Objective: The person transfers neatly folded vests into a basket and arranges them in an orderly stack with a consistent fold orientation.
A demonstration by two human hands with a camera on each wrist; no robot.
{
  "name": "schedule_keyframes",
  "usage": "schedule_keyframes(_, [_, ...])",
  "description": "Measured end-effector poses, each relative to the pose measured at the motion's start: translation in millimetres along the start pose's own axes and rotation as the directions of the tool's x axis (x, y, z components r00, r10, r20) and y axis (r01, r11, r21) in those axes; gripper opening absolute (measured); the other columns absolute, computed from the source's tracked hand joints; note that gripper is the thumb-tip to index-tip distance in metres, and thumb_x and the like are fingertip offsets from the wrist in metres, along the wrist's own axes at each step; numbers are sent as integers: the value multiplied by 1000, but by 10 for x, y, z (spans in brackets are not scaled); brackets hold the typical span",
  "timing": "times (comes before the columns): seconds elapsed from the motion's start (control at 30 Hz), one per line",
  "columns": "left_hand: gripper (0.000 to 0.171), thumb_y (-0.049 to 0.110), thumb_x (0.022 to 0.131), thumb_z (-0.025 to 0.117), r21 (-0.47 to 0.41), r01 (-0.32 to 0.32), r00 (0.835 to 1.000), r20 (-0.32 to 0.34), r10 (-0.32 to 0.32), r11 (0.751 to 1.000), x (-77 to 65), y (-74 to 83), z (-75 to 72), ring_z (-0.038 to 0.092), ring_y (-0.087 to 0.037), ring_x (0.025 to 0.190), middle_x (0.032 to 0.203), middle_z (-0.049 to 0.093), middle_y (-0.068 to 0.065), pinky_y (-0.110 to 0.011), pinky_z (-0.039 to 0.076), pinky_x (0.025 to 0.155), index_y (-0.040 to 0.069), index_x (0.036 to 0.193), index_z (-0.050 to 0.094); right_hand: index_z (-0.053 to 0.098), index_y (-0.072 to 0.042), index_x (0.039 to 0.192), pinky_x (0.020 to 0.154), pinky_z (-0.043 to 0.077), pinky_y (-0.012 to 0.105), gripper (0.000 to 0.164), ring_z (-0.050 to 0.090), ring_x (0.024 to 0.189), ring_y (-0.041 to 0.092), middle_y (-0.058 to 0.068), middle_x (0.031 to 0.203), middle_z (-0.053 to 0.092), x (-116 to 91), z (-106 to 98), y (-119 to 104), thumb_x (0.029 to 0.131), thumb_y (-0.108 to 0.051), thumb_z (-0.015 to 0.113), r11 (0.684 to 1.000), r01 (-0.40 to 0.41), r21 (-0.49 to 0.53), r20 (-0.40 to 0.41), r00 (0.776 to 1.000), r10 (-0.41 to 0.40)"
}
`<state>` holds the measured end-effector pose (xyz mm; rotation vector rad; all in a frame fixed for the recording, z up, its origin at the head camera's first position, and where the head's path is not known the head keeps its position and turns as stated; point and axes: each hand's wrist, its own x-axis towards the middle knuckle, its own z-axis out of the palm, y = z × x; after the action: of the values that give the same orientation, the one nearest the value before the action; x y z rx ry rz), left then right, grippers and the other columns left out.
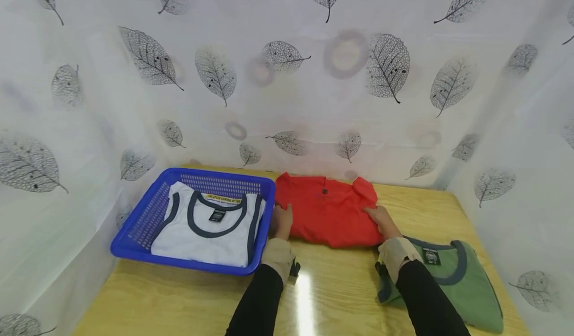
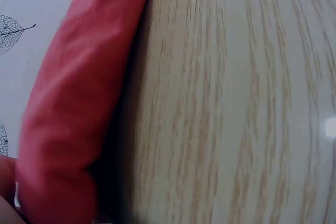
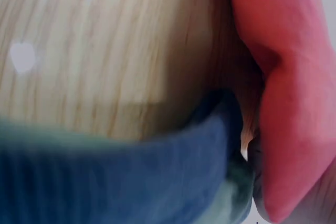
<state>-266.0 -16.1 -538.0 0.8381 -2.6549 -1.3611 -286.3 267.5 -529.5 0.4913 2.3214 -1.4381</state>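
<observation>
Head cam: both hands sit on a folded red cotton T-shirt [image 1: 329, 211] lying on the light wooden table [image 1: 188, 301], right next to a blue plastic mesh basket [image 1: 148, 216] holding a folded white tee with dark trim [image 1: 208, 229]. The left hand [image 1: 282, 222] lies flat on the shirt's left edge, the right hand [image 1: 381, 220] on its right edge with fingers mostly straight. A folded green tee with navy collar [image 1: 466, 281] lies under the right forearm.

Left wrist cam: just the red shirt's folded edge [image 2: 79, 108] against the table; fingers not really visible.

Right wrist cam: blurry red fabric [image 3: 294, 103] beside the navy collar [image 3: 121, 182].

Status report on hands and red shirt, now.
Left hand and right hand resting on folded red shirt. Blue basket alongside left; green shirt right.
</observation>
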Motion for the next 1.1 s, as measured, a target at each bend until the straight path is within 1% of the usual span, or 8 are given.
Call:
schedule_keyframes(0.3, [75, 32, 89, 61, 157, -38, 999, 5, 38, 987, -13, 125, 43, 48, -39, 122, 136, 45, -26, -47, 42, 100, 0, 145, 24, 39, 11, 129, 82, 46, 34, 60, 53, 98, 25, 23, 120, 48, -98, -1, -39, 97, -39, 39, 998, 54, -37, 3, 999, -54])
schedule_keyframes(0.5, [62, 39, 92, 55, 134, 5, 993, 116, -21, 991, 8, 158, 49, 59, -38, 110, 122, 60, -21, -48, 48, 90, -2, 136, 41, 27, 10, 140, 100, 40, 48, 72, 45, 117, 37, 27, 136, 37, -67, 27, -29, 96, -46, 40, 1000, -11, 27, 24, 1000, 11])
schedule_keyframes(0.67, [48, 37, 92, 55, 77, -40, 992, 126, 30, 996, 52, 188, 70, 63, -36, 101, 107, 67, -21, -44, 50, 85, -6, 113, 62, 31, 4, 142, 96, 44, 50, 78, 49, 112, 36, 26, 132, 43, 72, -31, 96, 90, -49, 53, 999, -17, 51, 75, 997, 13])
schedule_keyframes(0.8, [43, 30, 90, 59, -26, -75, 992, 100, 77, 997, 79, 184, 67, 60, -35, 110, 116, 65, -20, -43, 47, 93, -4, 116, 61, 22, 2, 146, 103, 37, 51, 68, 41, 122, 38, 25, 141, 35, -19, 21, 31, 97, -37, 46, 998, 5, 66, 43, 999, -8])
schedule_keyframes(0.87, [48, 42, 88, 61, -91, -104, 992, 65, 110, 990, 548, -165, 566, 58, -31, 115, 122, 63, -13, -41, 45, 97, 9, 123, 59, 18, 1, 148, 106, 32, 53, 66, 36, 127, 39, 26, 145, 30, -46, 27, 21, 99, -36, 41, 996, 37, 80, 33, 999, -40])
schedule_keyframes(0.93, [48, 42, 86, 64, -158, -140, 989, 28, 146, 978, 816, -365, 871, 56, -29, 118, 126, 61, -10, -39, 44, 98, 15, 126, 58, 13, 0, 149, 109, 28, 53, 67, 31, 132, 40, 26, 149, 24, -66, 21, 17, 100, -37, 38, 995, 62, 81, 22, 998, -65])
schedule_keyframes(1.03, [46, 39, 86, 65, -237, -186, 981, 14, 195, 953, 939, -441, 1017, 53, -29, 121, 129, 60, -8, -40, 41, 101, 19, 127, 57, 10, 0, 150, 113, 23, 54, 69, 26, 136, 40, 26, 152, 19, -78, 5, 12, 100, -39, 38, 991, 92, 95, 8, 996, -93])
schedule_keyframes(1.1, [41, 20, 89, 63, -301, -190, 977, 35, 210, 935, 459, -80, 534, 50, -32, 124, 131, 58, -14, -42, 39, 104, 10, 128, 56, 12, -1, 150, 113, 23, 53, 68, 27, 135, 39, 25, 151, 20, -91, 3, 3, 100, -40, 38, 989, 108, 101, -3, 994, -108])
